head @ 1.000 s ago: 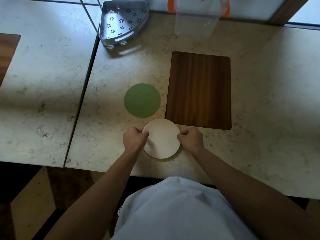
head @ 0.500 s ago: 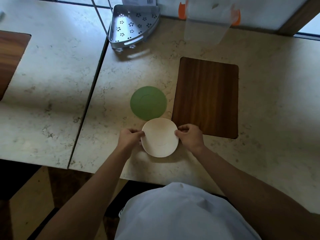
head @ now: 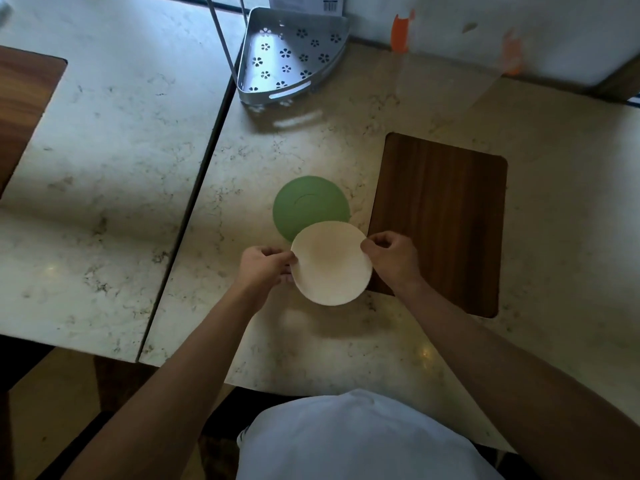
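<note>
A cream round plate (head: 330, 263) is held above the marble table, its shadow on the surface below it. My left hand (head: 265, 266) pinches its left rim and my right hand (head: 391, 259) pinches its right rim. The plate's far edge overlaps the near edge of a green round plate (head: 306, 204) that lies flat on the table just beyond it.
A dark wooden inset panel (head: 440, 220) lies to the right of both plates. A grey perforated corner basket (head: 291, 53) stands at the back, with a clear container with orange clips (head: 453, 67) to its right. A seam (head: 197, 188) splits the marble table (head: 294, 341) from the one on the left.
Both hands have lifted the cream plate off the table and carried it away from me, so it now overlaps the green plate's near edge.
</note>
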### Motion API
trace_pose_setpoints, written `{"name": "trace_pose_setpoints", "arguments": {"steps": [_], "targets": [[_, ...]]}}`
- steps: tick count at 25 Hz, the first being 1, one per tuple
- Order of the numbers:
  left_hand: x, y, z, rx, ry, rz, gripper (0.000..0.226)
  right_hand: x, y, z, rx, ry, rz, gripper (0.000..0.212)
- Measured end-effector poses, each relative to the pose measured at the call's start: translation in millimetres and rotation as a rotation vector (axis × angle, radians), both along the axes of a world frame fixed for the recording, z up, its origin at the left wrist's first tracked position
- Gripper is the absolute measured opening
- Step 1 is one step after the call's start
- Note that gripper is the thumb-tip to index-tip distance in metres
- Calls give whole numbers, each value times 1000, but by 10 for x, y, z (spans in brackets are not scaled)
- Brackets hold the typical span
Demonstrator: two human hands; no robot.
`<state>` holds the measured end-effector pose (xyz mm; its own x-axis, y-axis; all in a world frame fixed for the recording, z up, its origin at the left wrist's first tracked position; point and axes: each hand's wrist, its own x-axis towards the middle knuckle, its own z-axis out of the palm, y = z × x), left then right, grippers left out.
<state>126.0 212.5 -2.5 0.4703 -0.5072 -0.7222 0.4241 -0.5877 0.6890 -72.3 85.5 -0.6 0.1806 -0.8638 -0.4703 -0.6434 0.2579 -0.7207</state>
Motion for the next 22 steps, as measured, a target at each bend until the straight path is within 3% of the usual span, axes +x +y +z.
{"name": "trace_pose_setpoints", "arguments": {"steps": [5,9,18,22], "targets": [[301,-353,-43,21,-56,50,18,377,-347,-32,-2,-40,-6,6],[522,-593,-80,11,-135,73,9,626,-596,-103,-46,-73,10,2],[639,-686,-244,80,-300,46,10,751,-722,-348,-177,-35,107,13],[524,-699,-265,162,-485,3,14,735,-697,-355,-247,15,159,19]]}}
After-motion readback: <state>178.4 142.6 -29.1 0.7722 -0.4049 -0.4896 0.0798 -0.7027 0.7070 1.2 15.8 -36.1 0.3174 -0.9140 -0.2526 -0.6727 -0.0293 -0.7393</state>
